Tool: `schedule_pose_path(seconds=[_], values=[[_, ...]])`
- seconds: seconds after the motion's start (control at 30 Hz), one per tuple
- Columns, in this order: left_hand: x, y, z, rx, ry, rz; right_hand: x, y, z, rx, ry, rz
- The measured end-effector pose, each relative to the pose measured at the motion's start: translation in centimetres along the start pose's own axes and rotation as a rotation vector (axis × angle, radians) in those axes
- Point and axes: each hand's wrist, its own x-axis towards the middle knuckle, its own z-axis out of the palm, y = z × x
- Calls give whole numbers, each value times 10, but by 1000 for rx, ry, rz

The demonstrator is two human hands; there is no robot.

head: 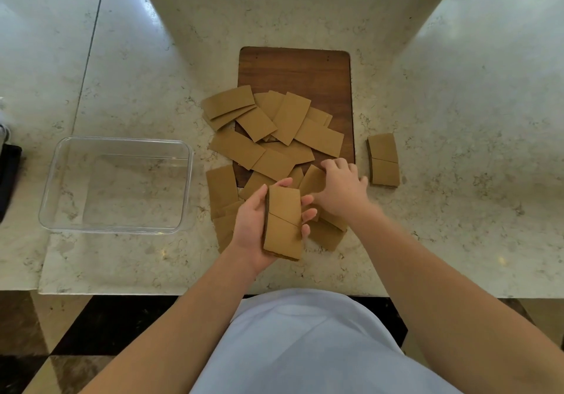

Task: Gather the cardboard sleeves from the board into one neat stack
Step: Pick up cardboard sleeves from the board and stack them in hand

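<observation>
From the head view you are partway through: your left hand (254, 226) grips a small stack (283, 224) of flat tan sleeves; a second stack (384, 160) sits at the board's (294, 68) four o'clock; many loose sleeves (274, 128) remain. Your right hand (341, 187) curls onto a sleeve (312, 178) at the board's six o'clock; whether it pinches, I cannot tell. The corrugated card is matte; the wood is dark, grained; a clear tub (119, 146) sits at nine o'clock.

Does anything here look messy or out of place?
Yes. The loose cardboard sleeves lie overlapped at all angles, several spilling off the wooden board onto the counter. A separate small stack sits right of the board, apart from the stack in the left hand.
</observation>
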Motion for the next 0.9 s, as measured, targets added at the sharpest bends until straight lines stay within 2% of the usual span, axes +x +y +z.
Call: schedule_pose_path(seconds=[0.13,0.27,0.4,0.5,0.7,0.9], values=[[0,1,-2,-55,-2,25,4,-1,10,-36,62,31],[-1,1,-4,11,15,19,-1,-2,6,28,50,50],[-2,0,-10,101,51,34,-13,12,-7,595,-133,90],[-1,0,-15,123,79,43,-24,23,-17,774,-210,160],[-1,1,-19,190,136,80,-41,29,-29,777,-368,264],[2,-7,-12,488,223,150,-60,3,-40,820,-460,309]])
